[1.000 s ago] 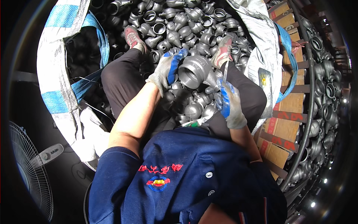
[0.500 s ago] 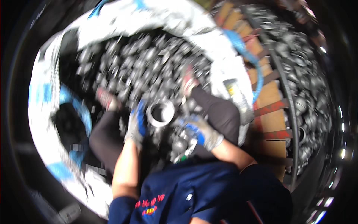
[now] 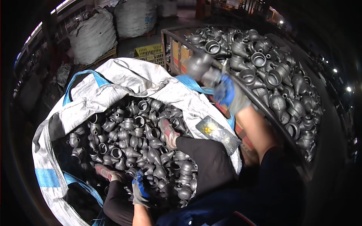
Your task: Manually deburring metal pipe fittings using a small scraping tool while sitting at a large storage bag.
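The right hand (image 3: 226, 92), gloved and blurred, lay towards 2 o'clock, its fingers closed on a grey metal fitting (image 3: 200, 66) at 1 o'clock. The left hand (image 3: 139, 190), at 7 o'clock, appeared above the loose fittings (image 3: 132, 143) in the white bag (image 3: 128, 73); how far it was open could not be told.

The held fitting overlapped the bin's dark rail (image 3: 260, 98) in view, near the bag's blue strap (image 3: 194, 84); whether it touched either could not be told. Beyond the rail, at 2 o'clock, lay heaped fittings (image 3: 269, 69), with open air above them. A yellow crate (image 3: 151, 54) stood at 11 o'clock.

The right forearm reached out from 4 o'clock, angled up and leftward; the left rose from just past 6, fingers towards 12.
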`<state>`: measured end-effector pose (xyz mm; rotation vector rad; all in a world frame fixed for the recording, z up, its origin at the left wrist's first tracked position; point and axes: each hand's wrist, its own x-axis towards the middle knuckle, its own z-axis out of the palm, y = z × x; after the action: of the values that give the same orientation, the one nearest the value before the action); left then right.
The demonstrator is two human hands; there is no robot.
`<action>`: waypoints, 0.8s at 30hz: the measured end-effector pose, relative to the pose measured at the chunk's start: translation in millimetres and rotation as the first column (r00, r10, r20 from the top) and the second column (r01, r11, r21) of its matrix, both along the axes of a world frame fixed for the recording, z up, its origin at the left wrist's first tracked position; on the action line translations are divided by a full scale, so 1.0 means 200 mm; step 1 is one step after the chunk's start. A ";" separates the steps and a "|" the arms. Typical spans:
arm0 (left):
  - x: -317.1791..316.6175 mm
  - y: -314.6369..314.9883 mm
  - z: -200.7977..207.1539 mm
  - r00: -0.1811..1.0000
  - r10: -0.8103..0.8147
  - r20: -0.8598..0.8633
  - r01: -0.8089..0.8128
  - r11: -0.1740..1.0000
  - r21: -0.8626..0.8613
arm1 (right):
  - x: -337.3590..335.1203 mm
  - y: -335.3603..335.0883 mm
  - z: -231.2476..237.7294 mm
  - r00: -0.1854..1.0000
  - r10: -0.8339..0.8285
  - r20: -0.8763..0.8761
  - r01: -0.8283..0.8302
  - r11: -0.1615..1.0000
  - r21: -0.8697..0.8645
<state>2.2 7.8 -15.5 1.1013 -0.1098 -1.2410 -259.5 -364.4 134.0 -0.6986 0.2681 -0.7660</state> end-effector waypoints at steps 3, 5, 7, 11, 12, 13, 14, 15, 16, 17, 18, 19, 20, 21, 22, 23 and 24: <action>-0.02 -0.04 0.01 0.989 -0.070 0.130 0.067 0.997 0.028 | -0.10 -0.50 0.35 0.943 -0.334 0.008 0.332 0.935 -0.124; -0.02 -0.04 0.05 0.869 -0.219 0.444 0.167 0.974 0.154 | -0.08 -0.70 0.50 0.845 -0.528 0.080 0.534 0.837 -0.122; 0.03 -0.05 -0.05 0.940 -0.154 0.306 0.131 0.987 0.094 | 0.03 -0.70 0.55 0.844 -0.535 0.037 0.535 0.836 -0.121; 0.07 -0.21 0.10 0.998 0.006 -0.064 -0.005 1.000 0.011 | 0.32 -0.20 0.20 0.995 0.074 -0.067 -0.091 0.945 -0.314; 0.12 -0.27 0.02 1.000 0.017 -0.006 -0.017 0.996 -0.090 | 0.33 0.00 0.10 0.962 0.260 -0.085 -0.274 0.911 -0.310; 0.26 -0.23 -0.12 0.935 -0.074 0.347 0.055 0.996 0.067 | 0.44 0.18 -0.06 0.927 0.276 -0.256 -0.329 0.923 -0.200; 0.30 -0.33 -0.23 0.957 0.146 0.252 -0.133 0.989 -0.069 | 0.42 0.30 -0.25 0.899 0.249 -0.361 -0.306 0.946 -0.111; 0.34 -0.43 -0.26 0.976 0.157 0.149 -0.159 0.987 -0.003 | 0.45 0.45 -0.37 0.890 0.207 -0.406 -0.324 0.914 -0.244; 0.39 -0.52 -0.29 0.985 0.169 0.043 -0.171 0.984 0.048 | 0.46 0.54 -0.44 0.778 0.150 -0.610 -0.367 0.897 -0.247; 0.44 -0.56 -0.40 0.983 0.121 0.137 -0.128 0.991 0.039 | 0.44 0.63 -0.52 0.878 0.286 -0.382 -0.322 0.946 -0.031; 0.47 -0.56 -0.56 0.968 0.077 0.238 -0.090 0.995 0.043 | 0.45 0.67 -0.64 0.829 0.310 -0.465 -0.294 0.950 0.109; 0.49 -0.60 -0.70 0.983 0.127 0.136 -0.133 0.990 0.037 | 0.45 0.73 -0.65 0.851 0.270 -0.450 -0.269 0.961 0.067; 0.50 -0.62 -0.83 0.985 0.172 0.036 -0.173 0.984 0.037 | 0.45 0.77 -0.65 0.874 0.228 -0.430 -0.238 0.971 0.031; 0.47 -0.66 -0.87 0.980 0.125 0.154 -0.156 0.966 0.205 | 0.47 0.76 -0.62 0.821 0.239 -0.518 -0.264 0.964 0.026; 0.46 -0.70 -0.90 0.838 -0.204 0.507 -0.074 0.877 0.476 | 0.49 0.74 -0.59 0.761 0.244 -0.601 -0.290 0.957 0.021; 0.43 -0.71 -1.03 0.701 -0.149 0.697 -0.174 0.913 0.369 | 0.52 0.74 -0.58 0.747 0.225 -0.625 -0.322 0.946 -0.043; 0.38 -0.76 -1.09 0.527 -0.082 0.846 -0.232 0.944 0.236 | 0.52 0.73 -0.58 0.740 0.225 -0.634 -0.320 0.947 -0.038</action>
<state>78.5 -144.2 -233.7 1.9308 -0.6230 -0.5203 -155.3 -219.0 17.0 -1.1006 0.7048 -0.2436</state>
